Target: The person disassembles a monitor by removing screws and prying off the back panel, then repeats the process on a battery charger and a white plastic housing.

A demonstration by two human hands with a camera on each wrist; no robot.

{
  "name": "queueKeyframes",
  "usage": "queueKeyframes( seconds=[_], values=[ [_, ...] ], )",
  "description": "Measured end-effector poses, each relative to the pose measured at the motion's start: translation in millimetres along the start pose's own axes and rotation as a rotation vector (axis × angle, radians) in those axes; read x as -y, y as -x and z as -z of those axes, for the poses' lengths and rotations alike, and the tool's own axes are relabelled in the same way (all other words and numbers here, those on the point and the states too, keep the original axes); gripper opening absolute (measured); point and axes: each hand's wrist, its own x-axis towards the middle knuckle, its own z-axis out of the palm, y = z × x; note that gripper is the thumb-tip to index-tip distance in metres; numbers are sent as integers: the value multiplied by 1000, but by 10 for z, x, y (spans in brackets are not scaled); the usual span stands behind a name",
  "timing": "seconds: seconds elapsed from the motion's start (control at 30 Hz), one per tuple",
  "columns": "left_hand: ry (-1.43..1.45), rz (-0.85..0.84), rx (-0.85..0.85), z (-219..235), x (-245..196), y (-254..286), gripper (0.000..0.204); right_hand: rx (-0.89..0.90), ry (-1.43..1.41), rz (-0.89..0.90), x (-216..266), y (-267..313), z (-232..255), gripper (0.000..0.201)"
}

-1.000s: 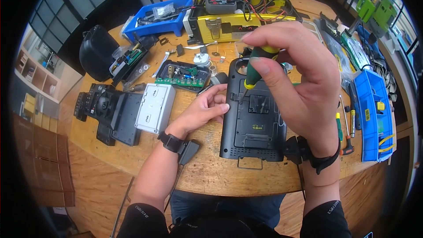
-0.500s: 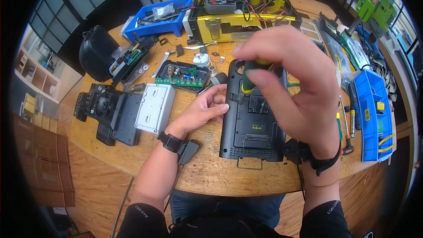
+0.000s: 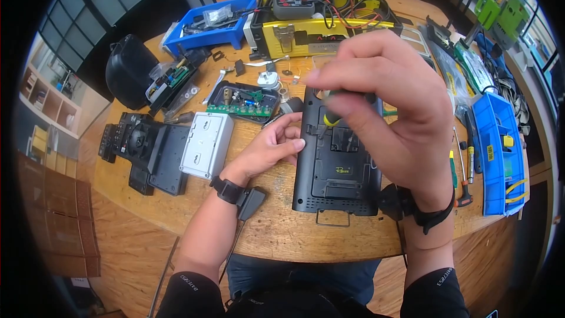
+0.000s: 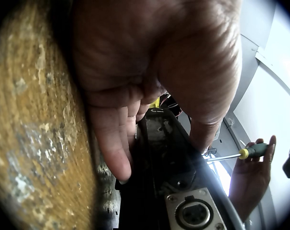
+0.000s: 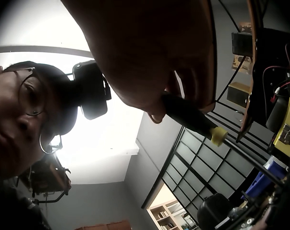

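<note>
A black device [image 3: 338, 171] lies on the wooden table, its panelled back facing up. The left hand [image 3: 273, 147] grips its left edge, thumb on top and fingers along the side; in the left wrist view, a round metal socket [image 4: 194, 214] shows on that side. Above the device, the right hand [image 3: 397, 112] pinches a green and yellow screwdriver [image 3: 331, 119] between thumb and fingers. Its shaft slants to the device's upper left part in the left wrist view [image 4: 224, 158]; fingers hide most of the handle in the head view.
Left of the device lie a white box [image 3: 206, 144], a tray with a green circuit board [image 3: 241, 109] and black equipment [image 3: 168, 162]. Behind stand a blue bin [image 3: 235, 35] and a yellow toolbox [image 3: 300, 44]. Right are hand tools and a blue organizer [image 3: 497, 165].
The right hand's fingers have curled and turned round the screwdriver handle, which is now more hidden and more upright in the head view. The left hand has stayed on the device's edge.
</note>
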Motion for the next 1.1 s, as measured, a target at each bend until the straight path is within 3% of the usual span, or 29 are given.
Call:
queueKeyframes(
  seconds=[0.13, 0.2, 0.33, 0.4, 0.53, 0.63, 1.0, 1.1],
  values=[
    [13, -17, -3, 9, 31, 5, 77, -116, -324, -107, 18, -2, -97, 32],
    [-12, -3, -22, -18, 1, 32, 77, 30, -106, 114, -30, -24, -14, 41],
    [9, -11, -16, 4, 29, 6, 77, 89, -5, 24, -47, 0, 16, 41],
    [15, -17, -2, 12, 25, -2, 77, -32, -135, -26, -39, 9, -48, 37],
    [-11, -10, -19, -1, 20, 13, 77, -97, -226, -55, -17, 24, -91, 32],
    [-19, 12, -27, 5, 19, 20, 78, -13, -45, 13, -4, -11, -31, 30],
    [54, -11, -7, 41, 104, -41, 73, -164, 85, 21, -6, 8, 142, 28],
    [37, 49, -62, -55, -100, 40, 75, -224, 103, 42, -24, 29, 203, 28]
  ],
)
